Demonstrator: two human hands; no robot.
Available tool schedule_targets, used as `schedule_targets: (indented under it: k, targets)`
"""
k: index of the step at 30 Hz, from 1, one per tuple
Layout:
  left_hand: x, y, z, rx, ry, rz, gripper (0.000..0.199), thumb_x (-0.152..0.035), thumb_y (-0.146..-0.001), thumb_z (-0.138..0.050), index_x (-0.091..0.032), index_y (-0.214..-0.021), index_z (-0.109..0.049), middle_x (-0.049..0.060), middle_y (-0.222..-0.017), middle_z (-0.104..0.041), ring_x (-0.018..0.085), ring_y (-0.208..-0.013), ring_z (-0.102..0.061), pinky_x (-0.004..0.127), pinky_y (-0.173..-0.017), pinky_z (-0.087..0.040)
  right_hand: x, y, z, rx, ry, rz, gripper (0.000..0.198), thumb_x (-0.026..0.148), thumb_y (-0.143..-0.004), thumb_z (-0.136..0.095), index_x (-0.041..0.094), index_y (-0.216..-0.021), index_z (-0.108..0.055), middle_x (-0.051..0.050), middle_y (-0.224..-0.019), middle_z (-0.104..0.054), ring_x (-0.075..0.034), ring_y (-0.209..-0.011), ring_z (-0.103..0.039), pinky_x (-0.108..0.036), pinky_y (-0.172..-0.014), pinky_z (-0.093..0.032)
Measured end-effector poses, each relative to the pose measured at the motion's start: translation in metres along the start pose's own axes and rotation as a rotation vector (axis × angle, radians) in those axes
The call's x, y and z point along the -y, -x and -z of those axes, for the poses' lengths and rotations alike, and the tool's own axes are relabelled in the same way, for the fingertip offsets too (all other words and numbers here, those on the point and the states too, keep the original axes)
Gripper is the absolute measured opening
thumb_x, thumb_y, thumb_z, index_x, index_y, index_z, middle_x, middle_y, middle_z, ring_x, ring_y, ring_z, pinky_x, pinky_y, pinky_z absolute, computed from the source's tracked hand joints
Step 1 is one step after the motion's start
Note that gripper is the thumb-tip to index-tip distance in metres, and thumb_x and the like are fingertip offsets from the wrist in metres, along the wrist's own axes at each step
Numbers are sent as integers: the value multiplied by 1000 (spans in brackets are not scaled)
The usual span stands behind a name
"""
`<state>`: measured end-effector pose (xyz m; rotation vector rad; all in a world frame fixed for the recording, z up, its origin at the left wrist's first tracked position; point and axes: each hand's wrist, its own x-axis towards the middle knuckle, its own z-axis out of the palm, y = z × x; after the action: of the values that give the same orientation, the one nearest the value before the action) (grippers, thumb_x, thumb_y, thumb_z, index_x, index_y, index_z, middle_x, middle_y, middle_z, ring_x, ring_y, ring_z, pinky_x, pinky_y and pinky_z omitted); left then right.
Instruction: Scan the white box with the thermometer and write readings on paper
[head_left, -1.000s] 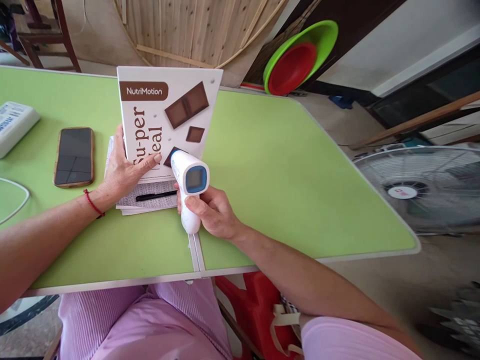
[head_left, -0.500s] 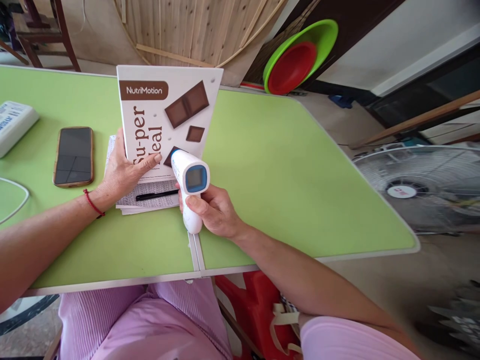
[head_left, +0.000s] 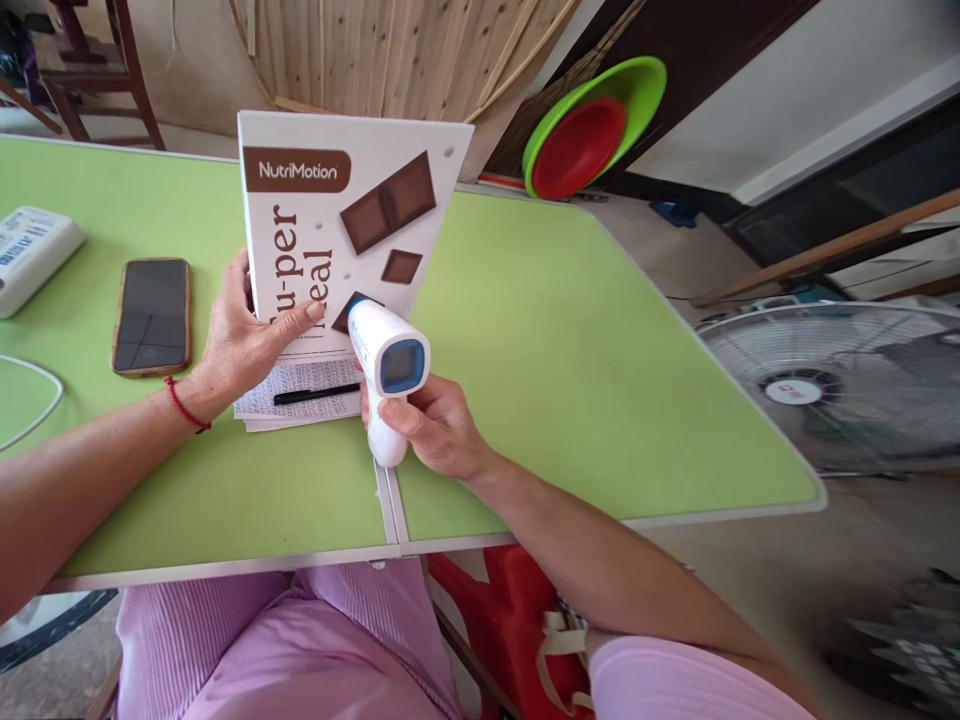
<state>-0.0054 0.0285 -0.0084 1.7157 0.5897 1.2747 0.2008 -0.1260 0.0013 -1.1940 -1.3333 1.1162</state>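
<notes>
My left hand (head_left: pixel 251 335) grips the lower left edge of a white NutriMotion box (head_left: pixel 375 230) printed with brown chocolate pieces, thumb across its front. The box is tilted up above written papers (head_left: pixel 300 405), and a black pen (head_left: pixel 315 394) lies on them. In my right hand (head_left: pixel 442 430) is a white and blue infrared thermometer gun (head_left: pixel 386 375), its fingers wrapped round the handle. The thermometer's front end is close to the box's lower front; I cannot tell if they touch. Its small grey screen faces me.
On the green table (head_left: pixel 555 380) a phone (head_left: pixel 152 315) lies left of the papers. Farther left are a white device (head_left: pixel 34 255) and a white cable (head_left: pixel 56 395). A fan (head_left: pixel 795 390) stands beyond the right edge; green and red basins (head_left: pixel 581 150) lean behind.
The box's top has come slightly up and toward the viewer, so its front looks larger. The thermometer has shifted a little to the right in view.
</notes>
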Motion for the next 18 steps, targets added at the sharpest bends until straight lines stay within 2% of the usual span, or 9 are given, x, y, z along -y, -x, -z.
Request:
schedule_targets:
  k: [3, 6, 9, 12, 15, 18]
  targets:
    - [3, -1, 2, -4, -13, -10, 78, -68, -81, -99, -26, -133, -60, 13, -133, -72, 41, -128, -72, 66, -111, -62, -3, 0, 0, -26, 24, 44, 58, 81, -83, -80, 25, -92, -70, -1, -76, -65, -17, -64, -58, -35, -59, -55]
    - [6, -6, 5, -14, -29, -45, 85, -71, -80, -99, -29, -141, -57, 14, -138, -68, 42, -135, -68, 67, -115, -60, -7, -4, 6, -116, 128, 151, 59, 78, -82, -83, 25, -104, -74, -4, -88, -75, -21, -77, -69, -39, -71, -64]
    - [9, -11, 9, -29, -40, -93, 91, -73, -78, -99, -33, -146, -53, 13, -147, -64, 43, -147, -60, 65, -122, -56, -11, -11, 23, -201, 319, 287, 65, 77, -87, -80, 24, -124, -75, -10, -109, -81, -28, -99, -76, -49, -90, -67]
    - [16, -15, 14, -45, -51, -92, 89, -72, -81, -97, -33, -146, -51, 14, -153, -61, 41, -148, -60, 62, -123, -56, -15, -21, 50, -243, 600, 363, 64, 72, -92, -76, 25, -135, -74, -15, -121, -79, -34, -112, -74, -58, -100, -65]
    - [27, -17, 19, -21, -3, -56, 88, -73, -82, -95, -33, -146, -49, 13, -151, -64, 40, -141, -65, 57, -116, -61, -19, -27, 75, -236, 821, 341, 63, 68, -97, -70, 25, -142, -71, -17, -130, -76, -37, -121, -71, -62, -107, -61]
    - [42, -19, 25, 3, 32, -33, 85, -68, -83, -94, -32, -146, -49, 12, -147, -66, 39, -137, -67, 57, -111, -64, -24, -29, 90, -160, 965, 275, 59, 65, -102, -64, 24, -144, -70, -18, -129, -75, -37, -119, -70, -62, -107, -60]
